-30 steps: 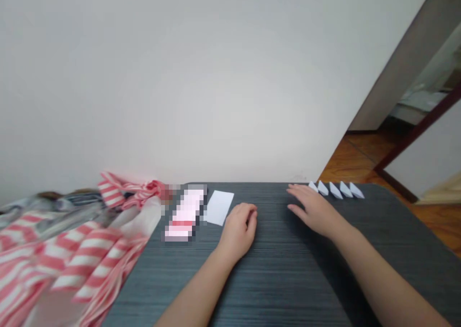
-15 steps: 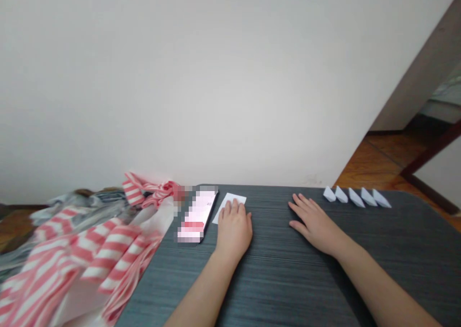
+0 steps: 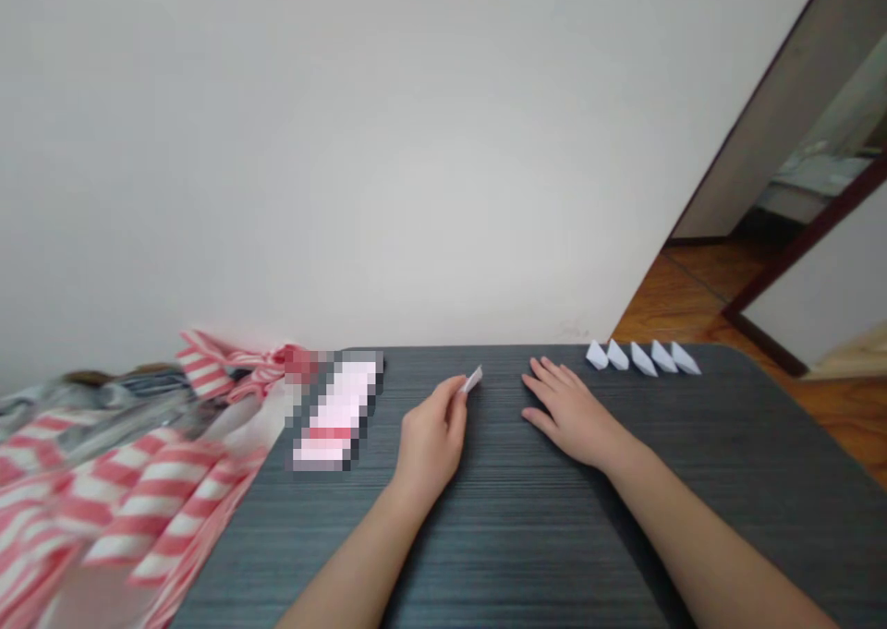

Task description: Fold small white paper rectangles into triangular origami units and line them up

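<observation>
My left hand (image 3: 431,435) pinches a small white paper sheet (image 3: 473,380) and lifts it edge-on just above the dark grey table (image 3: 527,537). My right hand (image 3: 569,412) lies flat on the table to the right of it, fingers stretched out, holding nothing. Several small folded white paper pieces (image 3: 641,357) stand in a row along the table's far edge, right of my right hand.
A blurred-out phone-like object (image 3: 335,412) lies on the table left of my left hand. Red-and-white striped cloth (image 3: 139,481) is heaped at the left. A white wall stands behind; a wooden floor (image 3: 699,306) and doorway show at the right.
The paper lay flat by the phone-like object; my left hand covered it, then picked it up and carried it right. My right hand stayed flat on the table.
</observation>
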`<move>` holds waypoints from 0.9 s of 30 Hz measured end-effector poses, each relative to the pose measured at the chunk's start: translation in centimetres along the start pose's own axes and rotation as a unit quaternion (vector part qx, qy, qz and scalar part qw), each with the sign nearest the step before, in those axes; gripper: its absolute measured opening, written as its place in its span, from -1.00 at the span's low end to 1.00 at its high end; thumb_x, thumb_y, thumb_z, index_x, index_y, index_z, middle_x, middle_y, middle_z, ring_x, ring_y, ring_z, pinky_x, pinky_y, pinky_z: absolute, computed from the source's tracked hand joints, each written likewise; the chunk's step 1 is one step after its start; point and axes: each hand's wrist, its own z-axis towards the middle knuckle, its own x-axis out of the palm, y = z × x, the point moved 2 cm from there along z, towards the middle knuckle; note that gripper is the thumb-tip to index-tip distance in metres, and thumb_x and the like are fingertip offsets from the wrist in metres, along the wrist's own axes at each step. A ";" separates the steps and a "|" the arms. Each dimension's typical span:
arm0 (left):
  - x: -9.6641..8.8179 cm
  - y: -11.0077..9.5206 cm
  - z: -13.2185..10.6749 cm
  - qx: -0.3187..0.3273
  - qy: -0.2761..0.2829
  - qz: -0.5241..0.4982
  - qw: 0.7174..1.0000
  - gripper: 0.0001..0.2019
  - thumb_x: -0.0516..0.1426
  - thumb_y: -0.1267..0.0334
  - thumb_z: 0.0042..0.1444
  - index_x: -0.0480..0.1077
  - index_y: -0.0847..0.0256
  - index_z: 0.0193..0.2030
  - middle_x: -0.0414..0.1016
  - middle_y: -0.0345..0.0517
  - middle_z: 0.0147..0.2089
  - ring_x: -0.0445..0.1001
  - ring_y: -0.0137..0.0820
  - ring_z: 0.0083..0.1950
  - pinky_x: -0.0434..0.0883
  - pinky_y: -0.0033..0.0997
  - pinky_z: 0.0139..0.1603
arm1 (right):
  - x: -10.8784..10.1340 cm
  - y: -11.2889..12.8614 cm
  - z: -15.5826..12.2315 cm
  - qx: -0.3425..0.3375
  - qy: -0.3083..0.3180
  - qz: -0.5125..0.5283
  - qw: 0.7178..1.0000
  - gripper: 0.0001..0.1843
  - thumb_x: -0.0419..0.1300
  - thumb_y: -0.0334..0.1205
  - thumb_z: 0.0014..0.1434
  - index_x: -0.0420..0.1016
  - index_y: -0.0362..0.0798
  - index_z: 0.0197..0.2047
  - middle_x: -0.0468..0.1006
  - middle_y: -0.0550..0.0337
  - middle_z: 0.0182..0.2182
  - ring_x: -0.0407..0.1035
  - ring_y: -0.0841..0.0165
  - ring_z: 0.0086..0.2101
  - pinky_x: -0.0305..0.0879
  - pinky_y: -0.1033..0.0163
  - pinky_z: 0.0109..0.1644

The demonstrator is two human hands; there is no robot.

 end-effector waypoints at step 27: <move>2.1 -1.0 -0.5 -0.208 0.234 -0.425 0.850 -0.79 0.15 0.21 0.15 0.45 0.30 -0.14 0.52 -0.15 -0.38 0.47 -0.43 -0.40 0.43 -0.45 -0.33 | -1.7 1.8 0.2 0.021 -0.125 0.288 0.949 -0.67 0.03 -0.28 0.30 0.09 -0.01 -0.51 0.22 0.29 -0.53 0.20 0.38 -0.46 0.09 0.27 -0.36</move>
